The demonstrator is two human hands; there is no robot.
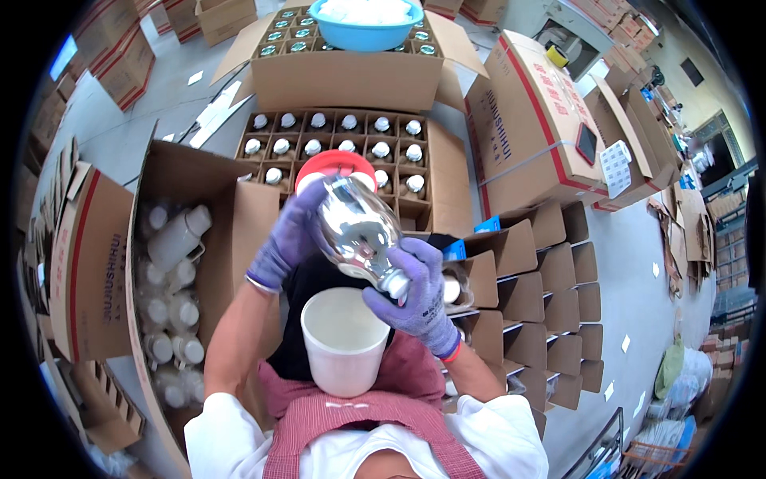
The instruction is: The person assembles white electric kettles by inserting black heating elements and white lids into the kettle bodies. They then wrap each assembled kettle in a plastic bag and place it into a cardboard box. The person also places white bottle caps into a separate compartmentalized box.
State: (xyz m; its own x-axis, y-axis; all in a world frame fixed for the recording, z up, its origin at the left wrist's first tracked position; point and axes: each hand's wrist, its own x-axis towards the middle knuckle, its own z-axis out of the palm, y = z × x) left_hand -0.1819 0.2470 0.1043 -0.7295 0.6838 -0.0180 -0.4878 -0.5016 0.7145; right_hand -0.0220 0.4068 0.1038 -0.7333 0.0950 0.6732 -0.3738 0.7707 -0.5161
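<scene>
Both purple-gloved hands grasp a mirror-silver glass flask liner (359, 231): the left hand (289, 238) wraps its broad red-capped end, the right hand (415, 291) pinches the narrow neck. It hangs tilted just above a white plastic cup (345, 339) in the lap. It looks slick, thin-walled and fragile; the neck and body offer the safest hold.

A grey concrete floor (159, 104) runs through a warehouse crowded with cardboard. Beyond the fingers stand open cartons with divider grids (431, 180). Stacked cartons with red stripes (112, 40) line the far left. Empty cardboard dividers (542, 303) sit right of the fingers. Dark doorways (718, 152) and daylight show at far right.
</scene>
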